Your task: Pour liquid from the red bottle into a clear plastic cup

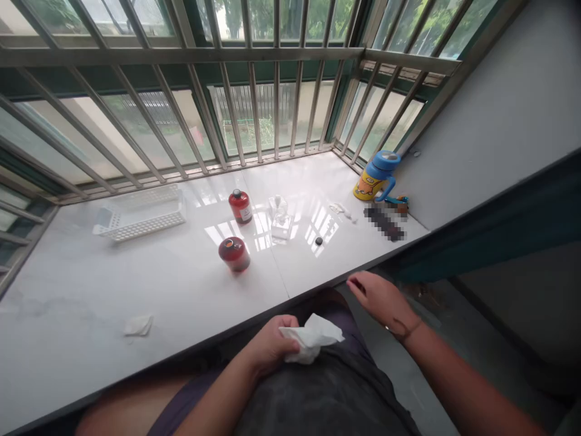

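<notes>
Tissue (pixel 318 336) is pinched by the left hand (pixel 276 344), thumb on top, held over the lap just off the near edge of the worktop (pixel 190 290). Over on the right, the right hand (pixel 384 300) is held up beside that same edge, fingers curled in; whether anything is gripped there cannot be told. Out on the worktop, an open-necked red bottle (pixel 235 255) is seen, with a capped red bottle (pixel 239 208) stood just behind it. A black cap (pixel 319 241) is spotted lying to their right, and a folded tissue piece (pixel 138 326) is left lying near the front. Far right, a blue-and-yellow flask (pixel 373 178) is stood upright; far left, a white basket (pixel 147 229) is placed by the window bars (pixel 254 115).
</notes>
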A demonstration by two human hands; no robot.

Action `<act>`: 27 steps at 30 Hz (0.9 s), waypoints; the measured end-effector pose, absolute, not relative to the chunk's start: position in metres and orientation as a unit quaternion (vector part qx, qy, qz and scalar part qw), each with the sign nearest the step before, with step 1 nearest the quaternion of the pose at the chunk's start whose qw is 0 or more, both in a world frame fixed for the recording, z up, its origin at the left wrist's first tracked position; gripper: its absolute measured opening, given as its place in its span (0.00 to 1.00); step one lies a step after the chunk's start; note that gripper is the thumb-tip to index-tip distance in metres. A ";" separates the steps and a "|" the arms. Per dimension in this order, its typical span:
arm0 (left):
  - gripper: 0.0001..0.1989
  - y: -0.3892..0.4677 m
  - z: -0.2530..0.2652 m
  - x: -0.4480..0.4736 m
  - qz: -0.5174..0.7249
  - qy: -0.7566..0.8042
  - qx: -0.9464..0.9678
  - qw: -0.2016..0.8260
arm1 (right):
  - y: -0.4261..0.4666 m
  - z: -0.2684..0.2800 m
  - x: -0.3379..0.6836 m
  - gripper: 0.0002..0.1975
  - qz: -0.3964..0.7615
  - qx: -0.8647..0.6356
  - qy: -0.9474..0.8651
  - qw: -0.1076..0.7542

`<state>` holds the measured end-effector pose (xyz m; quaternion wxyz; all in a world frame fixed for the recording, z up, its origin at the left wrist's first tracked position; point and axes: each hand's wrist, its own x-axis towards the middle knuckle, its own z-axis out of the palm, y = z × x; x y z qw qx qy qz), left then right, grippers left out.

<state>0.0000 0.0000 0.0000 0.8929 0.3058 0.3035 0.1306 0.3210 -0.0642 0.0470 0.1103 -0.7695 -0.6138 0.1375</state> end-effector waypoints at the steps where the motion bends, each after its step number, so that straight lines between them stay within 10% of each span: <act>1: 0.35 -0.002 0.002 -0.007 0.146 0.309 0.305 0.889 | -0.038 0.053 0.320 0.16 0.097 -0.770 -0.617 0.127; 10: 0.23 -0.025 0.041 -0.055 0.311 0.432 0.307 0.789 | 0.083 0.012 0.307 0.14 0.034 -0.786 -0.596 0.160; 27: 0.25 -0.007 0.057 -0.087 0.457 0.506 0.211 0.700 | 0.017 -0.028 0.412 0.16 -0.007 -0.821 -0.473 0.319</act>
